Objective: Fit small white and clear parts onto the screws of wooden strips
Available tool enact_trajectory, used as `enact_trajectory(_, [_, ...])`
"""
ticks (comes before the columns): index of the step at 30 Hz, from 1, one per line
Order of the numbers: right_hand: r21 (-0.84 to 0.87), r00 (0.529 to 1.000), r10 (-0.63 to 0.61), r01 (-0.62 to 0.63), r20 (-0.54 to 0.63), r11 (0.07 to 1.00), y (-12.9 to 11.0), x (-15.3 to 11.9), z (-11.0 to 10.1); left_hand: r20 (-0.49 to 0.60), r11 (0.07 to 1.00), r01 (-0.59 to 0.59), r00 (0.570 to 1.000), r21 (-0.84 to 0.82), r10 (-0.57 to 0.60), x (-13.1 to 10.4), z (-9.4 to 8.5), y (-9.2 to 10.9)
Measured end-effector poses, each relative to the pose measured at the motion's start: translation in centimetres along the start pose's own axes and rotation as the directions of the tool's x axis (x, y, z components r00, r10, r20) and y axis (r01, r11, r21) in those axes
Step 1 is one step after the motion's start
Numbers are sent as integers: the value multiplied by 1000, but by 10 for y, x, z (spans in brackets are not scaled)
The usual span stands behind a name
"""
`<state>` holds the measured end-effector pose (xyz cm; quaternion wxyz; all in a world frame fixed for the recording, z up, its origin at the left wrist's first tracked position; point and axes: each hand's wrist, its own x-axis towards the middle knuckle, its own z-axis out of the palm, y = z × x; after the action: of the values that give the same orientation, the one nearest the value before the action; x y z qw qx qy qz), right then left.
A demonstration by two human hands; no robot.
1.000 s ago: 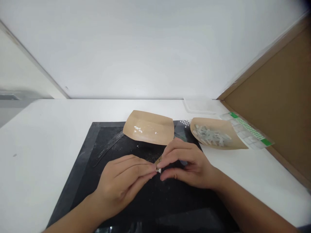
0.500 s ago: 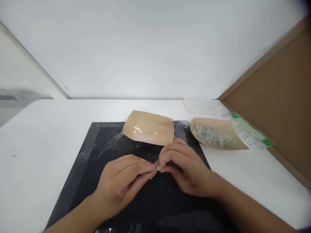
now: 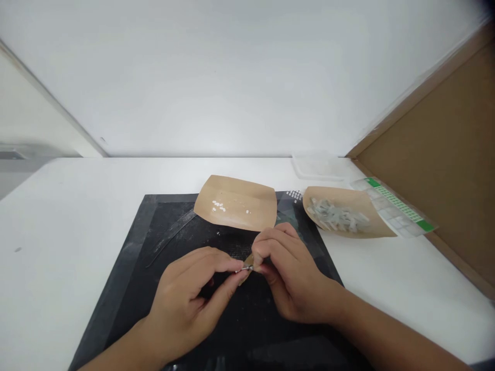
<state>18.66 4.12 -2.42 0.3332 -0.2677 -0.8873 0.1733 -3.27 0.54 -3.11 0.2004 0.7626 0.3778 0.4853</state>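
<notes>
My left hand [image 3: 191, 296] and my right hand [image 3: 292, 275] meet above a black mat [image 3: 266, 335], fingertips close together. Between them is a tiny silvery-white piece [image 3: 246, 267], too small to name. The thumb and index finger of my left hand pinch its left end, with a gap between the rest of the thumb and the fingers. At its right end, my right hand's fingertips are closed and partly cover it. A small brown strip [image 3: 243, 281] shows just under the fingertips; I cannot tell whether it is held.
Beyond my hands, a brown paper tray [image 3: 235, 188] carries several small white pieces. To the right, another brown tray [image 3: 377, 229] holds a pile of pale translucent strips. Beside it lies a clear sheet with a green band [image 3: 400, 206]. A clear lid [image 3: 319, 167] rests farther back.
My left thumb and index finger have shifted slightly left and the gap behind them has widened, so more of the silvery piece shows. My right hand stays nearly in place.
</notes>
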Motion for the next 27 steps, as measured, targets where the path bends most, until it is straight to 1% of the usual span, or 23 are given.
enact_trajectory(9, [54,999,-32,32,-5,998,2,0,-3,-14,1000,1,1000,3,-1,-1,-1,2])
enact_trajectory(13, [83,1000,-23,24,-9,996,1,-1,-3,-15,1000,15,1000,12,-14,0,-1,3])
enact_trajectory(20, [270,1000,29,-26,-10,962,-1,0,0,-14,995,94,995,21,-94,-2,1,2])
enact_trajectory(27, [355,998,54,-39,-32,934,-1,1,2,-25,992,124,992,20,-124,-4,2,0])
